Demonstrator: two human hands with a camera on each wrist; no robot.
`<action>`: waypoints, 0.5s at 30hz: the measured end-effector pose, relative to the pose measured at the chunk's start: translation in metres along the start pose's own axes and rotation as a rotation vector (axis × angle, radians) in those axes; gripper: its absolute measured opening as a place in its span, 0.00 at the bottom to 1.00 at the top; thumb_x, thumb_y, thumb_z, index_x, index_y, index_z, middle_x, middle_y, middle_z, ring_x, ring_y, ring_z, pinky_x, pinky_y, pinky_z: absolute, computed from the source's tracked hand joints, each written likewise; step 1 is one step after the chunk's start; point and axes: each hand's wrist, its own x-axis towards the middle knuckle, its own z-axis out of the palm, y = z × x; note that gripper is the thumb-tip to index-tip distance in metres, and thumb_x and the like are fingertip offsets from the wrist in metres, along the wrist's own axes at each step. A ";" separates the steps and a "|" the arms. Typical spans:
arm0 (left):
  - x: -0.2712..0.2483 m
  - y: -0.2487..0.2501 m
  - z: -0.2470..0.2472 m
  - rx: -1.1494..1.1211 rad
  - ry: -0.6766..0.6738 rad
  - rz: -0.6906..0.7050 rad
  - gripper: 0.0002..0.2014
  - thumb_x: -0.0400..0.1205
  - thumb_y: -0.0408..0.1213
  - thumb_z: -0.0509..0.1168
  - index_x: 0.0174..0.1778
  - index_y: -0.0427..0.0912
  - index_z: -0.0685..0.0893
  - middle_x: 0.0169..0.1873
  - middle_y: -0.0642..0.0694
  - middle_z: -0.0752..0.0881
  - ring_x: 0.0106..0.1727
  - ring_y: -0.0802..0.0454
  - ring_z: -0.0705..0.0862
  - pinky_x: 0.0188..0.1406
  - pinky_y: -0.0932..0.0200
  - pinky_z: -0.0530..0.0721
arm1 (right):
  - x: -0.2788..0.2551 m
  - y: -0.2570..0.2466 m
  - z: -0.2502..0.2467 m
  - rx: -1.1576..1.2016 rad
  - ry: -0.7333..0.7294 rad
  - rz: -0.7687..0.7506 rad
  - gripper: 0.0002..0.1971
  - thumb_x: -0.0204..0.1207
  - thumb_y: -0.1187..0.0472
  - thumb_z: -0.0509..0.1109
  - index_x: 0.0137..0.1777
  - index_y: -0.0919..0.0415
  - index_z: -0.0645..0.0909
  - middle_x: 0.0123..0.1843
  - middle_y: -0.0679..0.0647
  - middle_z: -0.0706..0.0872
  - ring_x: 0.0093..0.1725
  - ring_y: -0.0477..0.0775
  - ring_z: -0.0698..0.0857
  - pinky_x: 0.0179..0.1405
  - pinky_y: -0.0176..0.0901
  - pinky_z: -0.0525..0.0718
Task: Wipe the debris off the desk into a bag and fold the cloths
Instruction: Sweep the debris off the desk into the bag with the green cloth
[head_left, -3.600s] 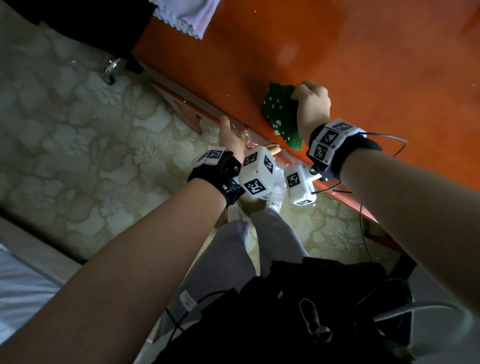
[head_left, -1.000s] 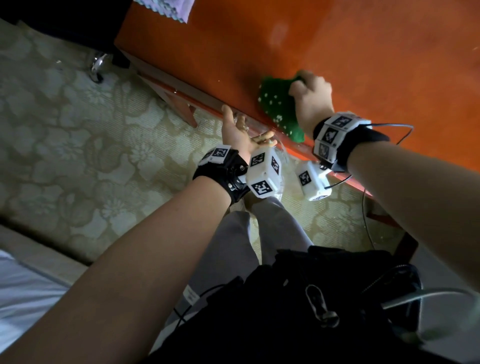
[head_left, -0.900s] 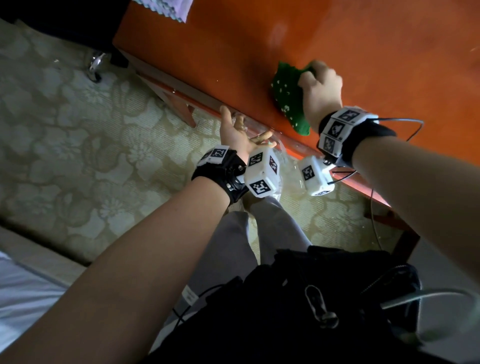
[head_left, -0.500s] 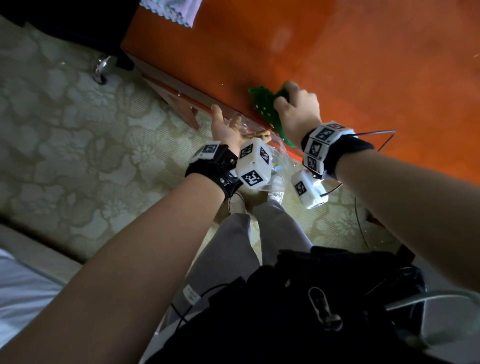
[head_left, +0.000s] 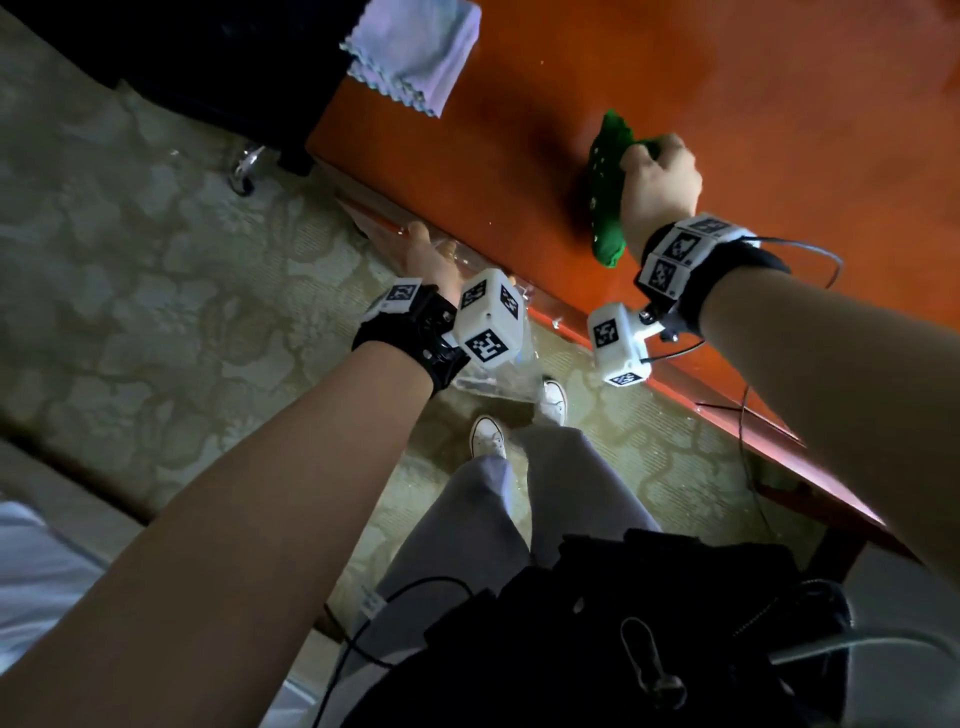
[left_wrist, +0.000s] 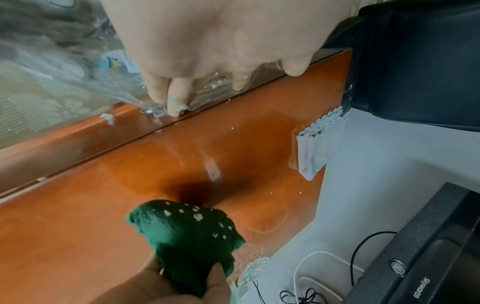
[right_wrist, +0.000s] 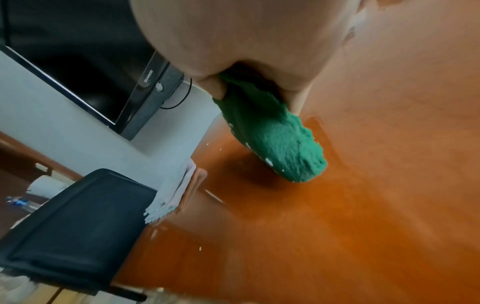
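Note:
My right hand (head_left: 660, 182) grips a bunched green cloth (head_left: 605, 192) speckled with white crumbs. The green cloth (right_wrist: 275, 142) hangs a little above the orange desk (head_left: 519, 156), with its shadow below it. At the desk's front edge, my left hand (head_left: 426, 254) spreads its fingers (left_wrist: 176, 98) straight. They press the mouth of a clear plastic bag (left_wrist: 64, 67) against the edge. The bag (head_left: 498, 374) hangs below the desk. A few white crumbs (left_wrist: 270, 193) lie on the desk. A folded pale lavender cloth (head_left: 415, 52) lies at the desk's far left corner.
A black chair (left_wrist: 415, 61) stands by the desk's left end, beside the lavender cloth (right_wrist: 176, 197). A dark monitor (left_wrist: 415, 257) and cables (left_wrist: 306, 267) sit at the back by the wall. Patterned floor (head_left: 156, 260) lies below the front edge.
Half a second ago the green cloth was at the desk's front edge beside the bag. My right hand has since drawn it back over the desk. My left hand stays at the edge.

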 end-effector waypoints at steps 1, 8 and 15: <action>0.003 0.002 0.003 0.027 0.037 0.018 0.34 0.85 0.66 0.47 0.76 0.44 0.75 0.79 0.31 0.70 0.71 0.24 0.76 0.71 0.27 0.72 | 0.008 -0.004 0.001 -0.004 0.005 -0.002 0.15 0.78 0.58 0.60 0.60 0.65 0.78 0.48 0.53 0.78 0.46 0.56 0.76 0.43 0.43 0.75; 0.037 0.020 0.001 0.067 -0.033 -0.022 0.51 0.69 0.74 0.51 0.83 0.44 0.67 0.80 0.35 0.70 0.77 0.30 0.72 0.78 0.29 0.66 | 0.072 -0.041 0.014 -0.001 -0.024 -0.024 0.16 0.77 0.60 0.62 0.63 0.62 0.77 0.48 0.52 0.79 0.45 0.53 0.78 0.40 0.39 0.75; 0.002 0.035 0.012 0.095 0.029 -0.046 0.45 0.71 0.72 0.54 0.81 0.47 0.71 0.79 0.36 0.72 0.76 0.29 0.73 0.76 0.23 0.64 | 0.140 -0.085 0.037 0.006 -0.088 -0.056 0.13 0.78 0.61 0.60 0.62 0.60 0.76 0.49 0.50 0.80 0.44 0.50 0.79 0.33 0.35 0.75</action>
